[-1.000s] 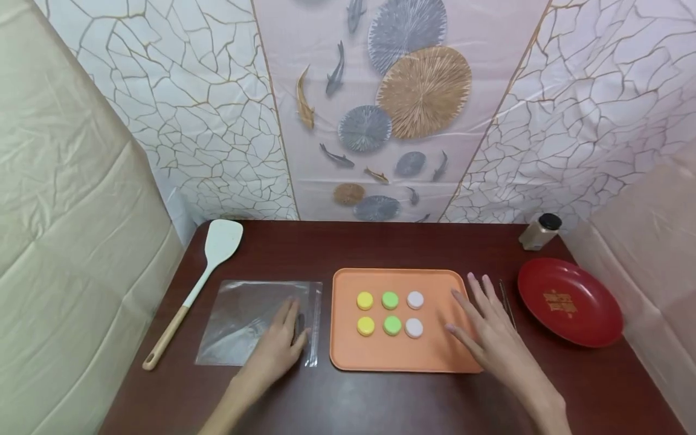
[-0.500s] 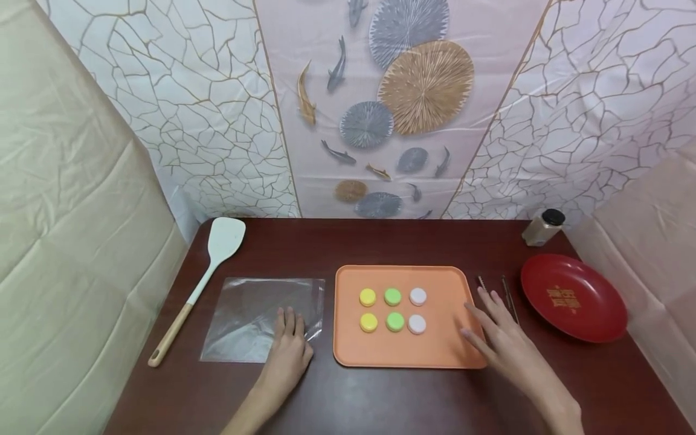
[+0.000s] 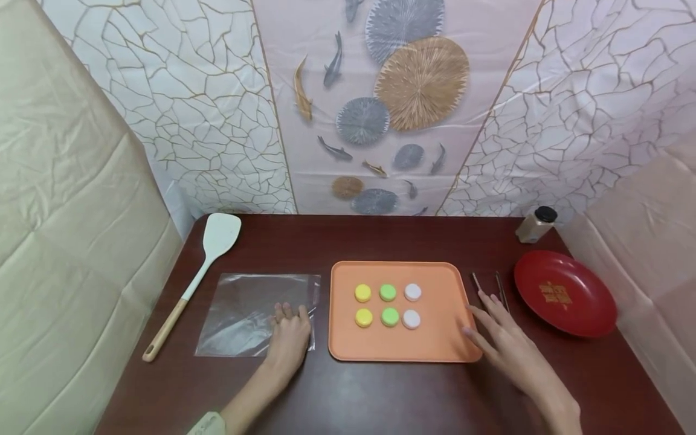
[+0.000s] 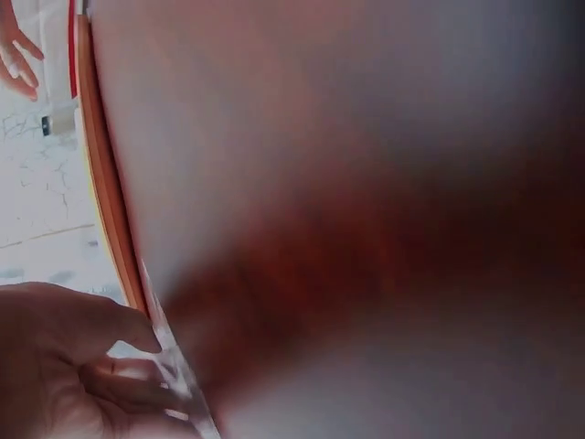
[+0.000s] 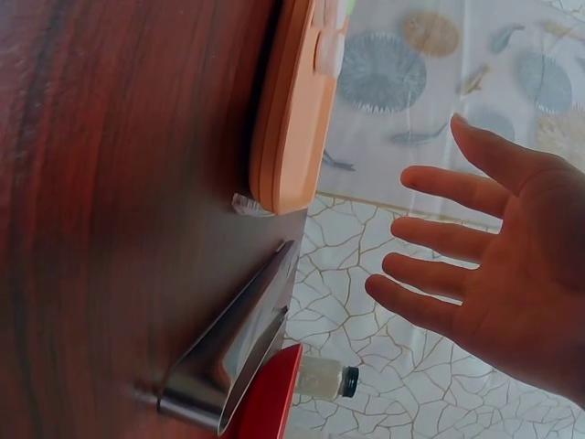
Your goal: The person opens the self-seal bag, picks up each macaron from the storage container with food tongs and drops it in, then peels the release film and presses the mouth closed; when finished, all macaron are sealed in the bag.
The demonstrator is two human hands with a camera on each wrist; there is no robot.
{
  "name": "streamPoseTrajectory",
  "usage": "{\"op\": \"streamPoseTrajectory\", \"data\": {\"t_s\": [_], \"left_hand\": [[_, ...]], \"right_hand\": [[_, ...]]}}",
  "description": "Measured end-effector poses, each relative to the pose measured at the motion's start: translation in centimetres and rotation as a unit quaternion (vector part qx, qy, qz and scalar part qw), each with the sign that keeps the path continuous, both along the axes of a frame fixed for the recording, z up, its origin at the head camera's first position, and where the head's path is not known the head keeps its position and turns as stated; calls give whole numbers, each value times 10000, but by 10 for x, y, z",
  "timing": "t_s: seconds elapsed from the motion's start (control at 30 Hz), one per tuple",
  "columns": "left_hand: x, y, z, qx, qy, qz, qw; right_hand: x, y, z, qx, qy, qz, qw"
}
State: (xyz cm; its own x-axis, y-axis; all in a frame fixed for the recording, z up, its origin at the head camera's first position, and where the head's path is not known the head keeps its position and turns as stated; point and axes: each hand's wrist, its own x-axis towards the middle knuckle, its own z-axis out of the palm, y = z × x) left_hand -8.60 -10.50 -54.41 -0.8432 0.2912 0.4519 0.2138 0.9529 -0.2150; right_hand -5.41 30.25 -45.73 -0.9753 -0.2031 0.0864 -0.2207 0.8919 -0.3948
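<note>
My left hand (image 3: 290, 338) rests on the right part of a clear plastic bag (image 3: 234, 320) lying flat. In the left wrist view, its thumb and fingertips touch the bag's glinting film. My right hand (image 3: 511, 350) hovers palm down with spread fingers, off the right edge of an orange tray (image 3: 446, 338); nothing is in it. Metal tongs (image 5: 219, 366) lie on the table under that hand, their two arm tips showing past its fingers in the head view. On the tray sit small round discs in pairs: yellow (image 3: 364, 318), green (image 3: 389, 316) and white (image 3: 411, 319).
A white spatula (image 3: 206, 266) with a wooden handle lies at the left. A red oval plate (image 3: 587, 296) with gold lettering is at the right, and a black-capped jar (image 3: 535, 225) stands behind it. Fabric hangs around the table's back and sides.
My left hand has turned and its fingers have drawn in on the bag's right part. My right hand has shifted off the tray towards the tongs, uncovering more of them.
</note>
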Motion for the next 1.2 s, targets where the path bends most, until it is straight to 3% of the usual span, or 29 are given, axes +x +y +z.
{"op": "streamPoseTrajectory", "data": {"t_s": [0.07,0.17,0.2,0.27,0.4,0.53,0.77,0.87,1.03,1.13,1.2], "left_hand": [[-4,-1,-4,32,51,-21,10000],[-9,-5,-20,192,131,-75,9997],[-9,-4,-20,282,98,-106,9995],[-10,-4,-17,406,-1,-107,9991],[-7,2,6,506,-194,-29,9985],[-8,4,5,285,-132,71,9995],[-19,-7,-37,589,42,-111,9982],[-12,-7,-30,724,34,-186,9972],[3,-2,0,612,100,-137,9980],[3,0,4,590,72,-147,9981],[5,0,6,904,-139,-226,9956]], "right_hand": [[1,2,2,30,-143,-11,9999],[2,6,3,92,-313,-71,9994],[3,8,3,107,-327,-94,9994],[2,10,3,105,-320,-118,9994],[1,13,-2,142,-299,-136,9994],[1,14,-7,142,-288,-116,9994],[1,18,-12,165,-265,-244,9992],[1,21,-16,146,-231,-216,9994],[1,26,-27,-35,5,-127,9999],[2,32,-36,-62,106,-238,9996],[3,33,-36,-27,-42,-319,9995]]}}
